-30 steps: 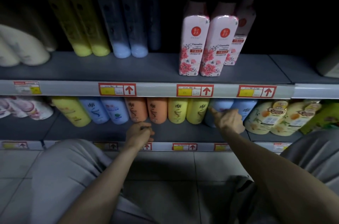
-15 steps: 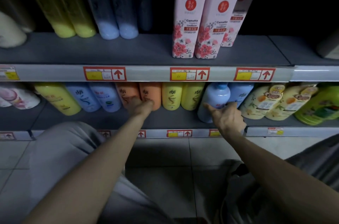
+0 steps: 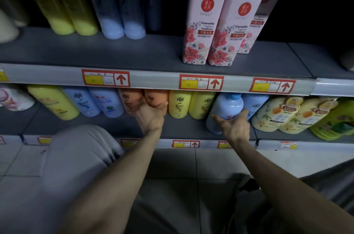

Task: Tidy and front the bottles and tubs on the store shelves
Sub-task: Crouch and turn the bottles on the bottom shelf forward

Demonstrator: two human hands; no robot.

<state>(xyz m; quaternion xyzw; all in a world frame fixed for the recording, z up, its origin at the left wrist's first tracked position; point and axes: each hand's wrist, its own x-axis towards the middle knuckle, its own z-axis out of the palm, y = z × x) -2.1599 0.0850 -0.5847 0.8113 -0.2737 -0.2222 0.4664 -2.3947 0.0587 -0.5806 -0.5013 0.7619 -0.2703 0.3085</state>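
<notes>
On the lower shelf (image 3: 183,128) stands a row of bottles: yellow, pale blue, orange, yellow, pale blue. My left hand (image 3: 151,116) wraps the base of an orange bottle (image 3: 156,98), second of the orange pair. My right hand (image 3: 234,127) grips a pale blue bottle (image 3: 225,109) with a blue cap, which stands forward of its row and leans left. Behind it a second pale blue bottle (image 3: 254,104) stays in line. On the upper shelf (image 3: 134,55), two pink floral Camellia bottles (image 3: 203,28) stand near the front edge, a third behind them.
Yellow and blue bottles (image 3: 113,22) sit far back on the upper shelf. Cream-yellow bottles (image 3: 272,116) and a green one (image 3: 333,122) fill the lower shelf's right. Price-tag strips (image 3: 201,82) edge both shelves. My knees (image 3: 80,149) are close to the lower shelf, over a tiled floor.
My left hand rose from the shelf edge and took hold of the orange bottle. My right hand drew the pale blue bottle forward out of its row. The view moved closer.
</notes>
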